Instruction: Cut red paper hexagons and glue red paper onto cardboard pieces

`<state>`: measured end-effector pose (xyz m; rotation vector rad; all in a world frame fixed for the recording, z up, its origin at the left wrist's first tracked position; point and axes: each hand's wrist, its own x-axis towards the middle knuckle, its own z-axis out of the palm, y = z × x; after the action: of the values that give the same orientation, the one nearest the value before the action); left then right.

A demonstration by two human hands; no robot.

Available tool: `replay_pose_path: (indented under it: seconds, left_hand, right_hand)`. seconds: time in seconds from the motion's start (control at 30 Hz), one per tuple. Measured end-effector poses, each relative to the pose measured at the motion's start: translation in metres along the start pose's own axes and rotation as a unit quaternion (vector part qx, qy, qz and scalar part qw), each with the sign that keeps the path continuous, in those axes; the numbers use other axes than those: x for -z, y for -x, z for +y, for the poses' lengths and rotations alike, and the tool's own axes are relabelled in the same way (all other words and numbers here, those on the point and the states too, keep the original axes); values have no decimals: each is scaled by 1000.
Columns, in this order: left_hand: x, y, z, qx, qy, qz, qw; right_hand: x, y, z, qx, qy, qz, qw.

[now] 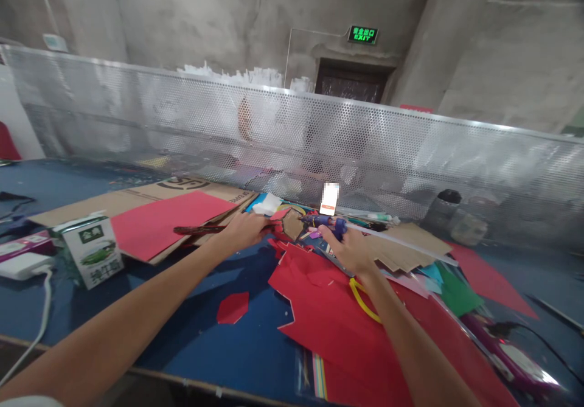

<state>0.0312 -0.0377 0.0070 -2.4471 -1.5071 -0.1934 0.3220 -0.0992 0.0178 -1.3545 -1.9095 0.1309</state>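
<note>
My left hand [246, 229] is closed around a dark brown stick-like strip [194, 230], whose end sticks out to the left. Just beyond its fingertips is a small angular cardboard piece [293, 224] with red paper around it; I cannot tell if it is joined to the strip. My right hand [353, 252] grips a blue hot glue gun [337, 227], its nozzle pointing left at the cardboard piece. A long translucent glue stick [406, 244] runs out of the gun's back to the right. Below lies a small red octagonal paper piece [232, 308].
Large red paper sheets [337, 322] cover the front right, with yellow-handled scissors [365, 300] on them. A milk carton [89, 250] stands left, near red card [173, 221] on cardboard. A lit phone [329, 199] leans at the back before a perforated metal screen [205, 121].
</note>
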Motion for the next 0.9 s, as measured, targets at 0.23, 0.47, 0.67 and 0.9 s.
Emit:
replay_pose_path:
  seconds: [0.23,0.47,0.67,0.9]
  left_hand:
    - [-1,0,-1,2,4,1,1000]
    - [-3,-3,-7,24,-9,8,1000]
    - [1,-5,-16,59,-14,15,998]
    - [2,-4,-34,79,-16,11,997]
  right_hand:
    - [-2,-2,1,-45,-68,-6,997]
    - [-13,-10,26,-182,-443,-69,875]
    - [-1,-8,45,-202,-470,-125,850]
    - [-4,-15,65,-215,-246,-110,939]
